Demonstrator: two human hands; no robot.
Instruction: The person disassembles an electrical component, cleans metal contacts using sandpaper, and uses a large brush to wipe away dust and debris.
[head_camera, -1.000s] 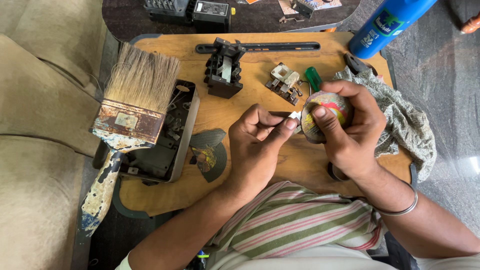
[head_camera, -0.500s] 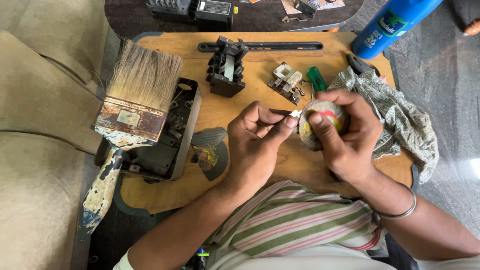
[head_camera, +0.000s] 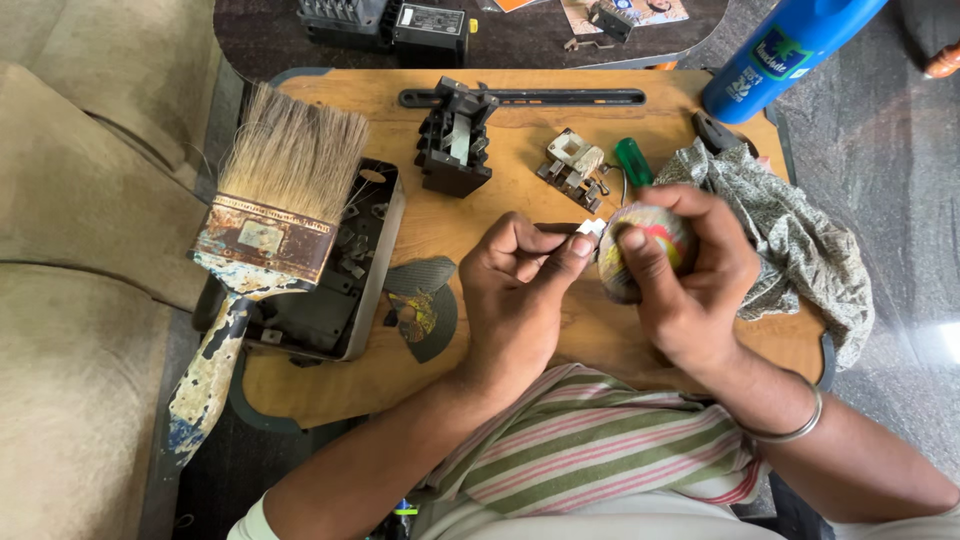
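Observation:
My left hand (head_camera: 520, 290) pinches a small pale metal part (head_camera: 588, 230) between thumb and forefinger, over the middle of a wooden board (head_camera: 520, 110). My right hand (head_camera: 690, 270) grips a round, worn, multicoloured pad (head_camera: 650, 245) and presses it against that part. The two hands touch above the board. A metal bangle (head_camera: 790, 425) sits on my right wrist.
A large worn paintbrush (head_camera: 265, 235) lies across an open black electrical box (head_camera: 345, 290) at left. A black switch block (head_camera: 455, 140), a pale terminal piece (head_camera: 572, 165), a green-handled screwdriver (head_camera: 632, 165), a patterned rag (head_camera: 790, 225) and a blue bottle (head_camera: 790, 50) surround the hands.
Both hands have stayed together over the board, with the round pad turned slightly in my right hand. Nothing else moved.

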